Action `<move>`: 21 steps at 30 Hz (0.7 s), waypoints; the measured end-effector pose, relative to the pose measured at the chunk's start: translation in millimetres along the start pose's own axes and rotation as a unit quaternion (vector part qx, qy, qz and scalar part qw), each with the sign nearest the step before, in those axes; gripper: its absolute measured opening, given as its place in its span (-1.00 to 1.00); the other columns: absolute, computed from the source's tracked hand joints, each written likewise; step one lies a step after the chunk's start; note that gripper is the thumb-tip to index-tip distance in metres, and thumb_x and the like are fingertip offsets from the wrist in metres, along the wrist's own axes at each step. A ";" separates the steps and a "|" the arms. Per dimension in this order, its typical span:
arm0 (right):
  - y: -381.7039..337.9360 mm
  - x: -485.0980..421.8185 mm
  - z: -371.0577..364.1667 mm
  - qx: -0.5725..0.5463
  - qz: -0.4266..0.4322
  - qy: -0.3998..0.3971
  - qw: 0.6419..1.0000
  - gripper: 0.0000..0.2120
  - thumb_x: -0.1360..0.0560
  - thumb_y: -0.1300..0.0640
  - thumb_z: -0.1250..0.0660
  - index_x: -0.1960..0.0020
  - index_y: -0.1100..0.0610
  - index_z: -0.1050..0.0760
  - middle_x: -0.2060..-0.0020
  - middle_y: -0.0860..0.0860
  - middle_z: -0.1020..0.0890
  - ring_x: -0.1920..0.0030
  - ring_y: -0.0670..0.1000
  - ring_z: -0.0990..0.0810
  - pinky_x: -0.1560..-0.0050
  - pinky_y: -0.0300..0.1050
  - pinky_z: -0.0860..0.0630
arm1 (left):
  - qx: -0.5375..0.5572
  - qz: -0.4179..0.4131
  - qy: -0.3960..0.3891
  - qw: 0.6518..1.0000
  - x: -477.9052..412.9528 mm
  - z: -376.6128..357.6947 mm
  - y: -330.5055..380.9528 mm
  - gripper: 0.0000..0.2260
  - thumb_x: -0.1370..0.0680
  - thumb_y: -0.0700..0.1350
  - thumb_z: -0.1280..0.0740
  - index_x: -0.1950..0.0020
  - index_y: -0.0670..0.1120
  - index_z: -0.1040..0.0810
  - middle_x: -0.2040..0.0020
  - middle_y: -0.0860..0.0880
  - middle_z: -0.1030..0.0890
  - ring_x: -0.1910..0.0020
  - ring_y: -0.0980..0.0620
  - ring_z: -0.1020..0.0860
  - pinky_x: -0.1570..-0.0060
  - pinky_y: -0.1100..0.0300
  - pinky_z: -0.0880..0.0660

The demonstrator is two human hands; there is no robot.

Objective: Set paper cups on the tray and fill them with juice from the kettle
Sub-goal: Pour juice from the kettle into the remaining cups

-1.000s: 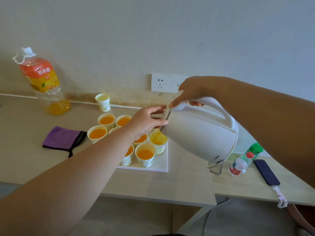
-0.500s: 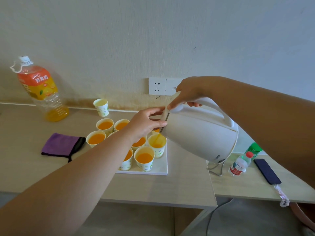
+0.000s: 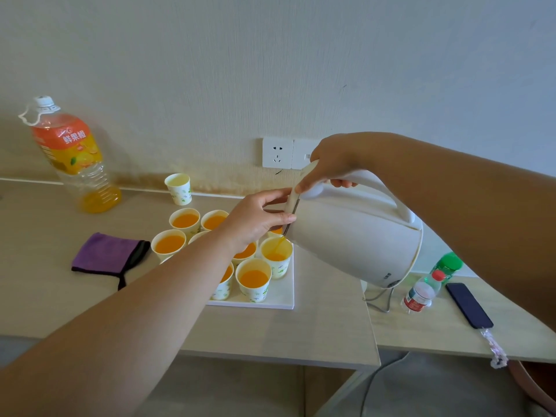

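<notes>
A white kettle (image 3: 355, 236) hangs tilted to the left over the white tray (image 3: 284, 293). My right hand (image 3: 334, 167) grips its handle, thumb on the lid. My left hand (image 3: 255, 218) holds the lid edge at the spout. A thin stream of orange juice runs into a partly filled paper cup (image 3: 276, 255) at the tray's right side. Several paper cups with orange juice (image 3: 252, 278) stand on the tray; my left arm hides some. One empty paper cup (image 3: 179, 188) stands off the tray near the wall.
A large juice bottle (image 3: 72, 155), nearly empty, stands at the back left. A purple cloth (image 3: 108, 254) lies left of the tray. On the lower table to the right are a small bottle (image 3: 419, 294), a green-capped bottle (image 3: 446, 266) and a phone (image 3: 469, 305). A wall socket (image 3: 278, 153) is behind.
Juice has kept running into the right-hand cup. Both hands and the kettle hold almost the same pose; the view has shifted slightly.
</notes>
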State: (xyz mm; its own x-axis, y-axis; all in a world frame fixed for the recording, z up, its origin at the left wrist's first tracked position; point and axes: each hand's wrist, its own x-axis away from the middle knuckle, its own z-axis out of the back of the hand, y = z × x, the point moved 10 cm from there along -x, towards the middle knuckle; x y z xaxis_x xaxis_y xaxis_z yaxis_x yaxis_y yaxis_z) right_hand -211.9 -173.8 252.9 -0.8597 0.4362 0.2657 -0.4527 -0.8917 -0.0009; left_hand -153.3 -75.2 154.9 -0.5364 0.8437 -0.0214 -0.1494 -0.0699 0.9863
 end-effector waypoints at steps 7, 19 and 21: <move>0.9 0.0 2.5 -0.005 -0.009 -0.006 1.000 -0.46 -0.39 -0.30 -0.35 0.07 0.21 -0.55 0.39 0.04 -0.58 0.38 0.03 -0.56 0.16 -0.13 -0.50 | 0.012 -0.004 -0.005 1.000 2.8 -2.3 6.9 -0.53 -0.44 -0.25 -0.46 -0.31 0.04 -0.51 -0.14 0.11 -0.59 -0.09 0.12 -0.59 -0.06 0.23 -0.57; 0.8 -2.3 6.1 0.006 -0.015 -0.012 1.000 -0.46 -0.38 -0.31 -0.35 0.08 0.21 -0.55 0.39 0.05 -0.58 0.38 0.05 -0.57 0.16 -0.13 -0.51 | 0.014 -0.009 -0.007 1.000 2.9 -2.5 11.6 -0.55 -0.45 -0.25 -0.45 -0.29 0.06 -0.52 -0.06 0.20 -0.59 -0.04 0.16 -0.60 -0.06 0.24 -0.56; 1.1 -2.6 6.6 0.009 -0.018 -0.013 1.000 -0.44 -0.38 -0.31 -0.35 0.05 0.22 -0.56 0.36 0.06 -0.60 0.35 0.06 -0.58 0.18 -0.13 -0.50 | 0.020 -0.006 -0.008 1.000 2.8 -2.5 10.9 -0.55 -0.45 -0.26 -0.45 -0.29 0.05 -0.52 -0.09 0.16 -0.60 -0.06 0.11 -0.61 -0.09 0.19 -0.56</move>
State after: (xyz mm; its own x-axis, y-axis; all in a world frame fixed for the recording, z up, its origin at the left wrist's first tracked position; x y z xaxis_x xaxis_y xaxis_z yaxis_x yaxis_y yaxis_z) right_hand -208.6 -176.6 258.5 -0.8363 0.4647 0.2910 -0.4783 -0.8778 0.0273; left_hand -158.5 -74.9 165.3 -0.5218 0.8525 -0.0310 -0.1217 -0.0384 0.9918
